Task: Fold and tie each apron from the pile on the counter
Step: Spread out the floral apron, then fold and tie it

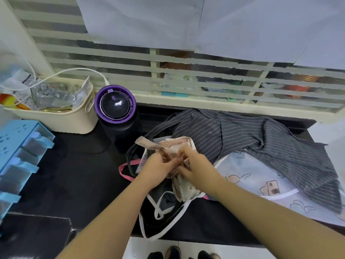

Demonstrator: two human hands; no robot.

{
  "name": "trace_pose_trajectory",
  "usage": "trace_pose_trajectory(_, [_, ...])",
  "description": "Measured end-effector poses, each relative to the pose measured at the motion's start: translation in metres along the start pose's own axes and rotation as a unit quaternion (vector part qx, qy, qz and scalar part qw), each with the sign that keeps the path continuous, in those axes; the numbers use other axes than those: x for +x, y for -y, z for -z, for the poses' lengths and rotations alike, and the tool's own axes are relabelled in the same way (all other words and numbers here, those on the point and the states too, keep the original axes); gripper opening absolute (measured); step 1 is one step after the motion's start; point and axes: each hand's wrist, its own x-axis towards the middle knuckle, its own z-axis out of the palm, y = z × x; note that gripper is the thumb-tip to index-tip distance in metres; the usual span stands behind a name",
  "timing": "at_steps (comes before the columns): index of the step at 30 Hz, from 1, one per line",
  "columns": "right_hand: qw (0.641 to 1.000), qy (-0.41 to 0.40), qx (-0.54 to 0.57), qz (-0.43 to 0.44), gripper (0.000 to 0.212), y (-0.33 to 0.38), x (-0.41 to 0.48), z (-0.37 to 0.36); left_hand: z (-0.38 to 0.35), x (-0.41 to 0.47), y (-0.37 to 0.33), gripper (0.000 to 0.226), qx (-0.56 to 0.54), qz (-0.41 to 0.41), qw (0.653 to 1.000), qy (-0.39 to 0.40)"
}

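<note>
Item in hand: floral apron (184, 191), folded into a bundle at counter (84, 174) centre. The left hand (158, 169) and right hand (195, 168) both pinch its dotted strap (147, 144), knot apparently unfinished. Outstanding: grey striped apron (242, 139) at two o'clock, white printed apron (261, 180) at four o'clock, both unfolded.

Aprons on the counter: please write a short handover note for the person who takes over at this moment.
Left hand and right hand: both pinch the dotted strap on the folded floral apron, at the front of the black counter.
Fold is done; the knot looks unfinished.
Left to do: grey striped apron and white printed apron, both unfolded at the right.
</note>
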Motion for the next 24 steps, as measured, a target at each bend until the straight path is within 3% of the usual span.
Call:
trace_pose_trajectory(4, [0.996,-0.08,0.017,-0.031,0.008,-0.004,-0.001,-0.01,-0.001,-0.012,0.021,0.014,-0.036,-0.006,0.999,0.0])
trace_pose_trajectory(5, [0.995,-0.088,0.016,-0.034,0.004,-0.005,0.0,-0.01,-0.001,-0.017,0.026,0.012,-0.004,-0.026,1.0,0.01])
trace_pose_trajectory(7, [0.997,-0.078,-0.016,-0.021,0.012,-0.006,0.0,-0.011,-0.004,-0.026,0.04,0.019,0.181,-0.082,0.98,0.015])
trace_pose_trajectory(9, [0.995,-0.045,-0.091,0.016,0.02,-0.006,0.001,-0.011,-0.012,-0.035,0.052,0.033,0.364,-0.169,0.914,-0.06])
trace_pose_trajectory(11, [0.985,-0.003,-0.172,0.033,0.026,-0.002,-0.001,-0.008,-0.022,-0.044,0.056,0.046,0.426,-0.183,0.879,-0.111])
trace_pose_trajectory(14, [0.975,0.042,-0.217,0.027,0.027,0.004,-0.002,-0.003,-0.033,-0.048,0.054,0.05,0.386,-0.115,0.91,-0.098])
trace_pose_trajectory(16, [0.975,0.054,-0.211,0.032,0.02,0.009,-0.002,0.001,-0.037,-0.048,0.052,0.05,0.307,-0.115,0.939,-0.106])
trace_pose_trajectory(19, [0.995,0.076,-0.061,0.012,0.01,0.012,0.002,0.007,-0.039,-0.044,0.046,0.043,0.164,-0.132,0.97,-0.122])
trace_pose_trajectory(21, [0.993,0.096,0.054,-0.031,0.025,0.014,0.003,0.01,-0.041,-0.041,0.041,0.037,0.086,-0.132,0.978,-0.134])
trace_pose_trajectory(24, [0.986,0.111,0.11,-0.067,0.012,0.013,0.004,0.01,-0.041,-0.037,0.033,0.034,0.018,-0.13,0.98,-0.15])
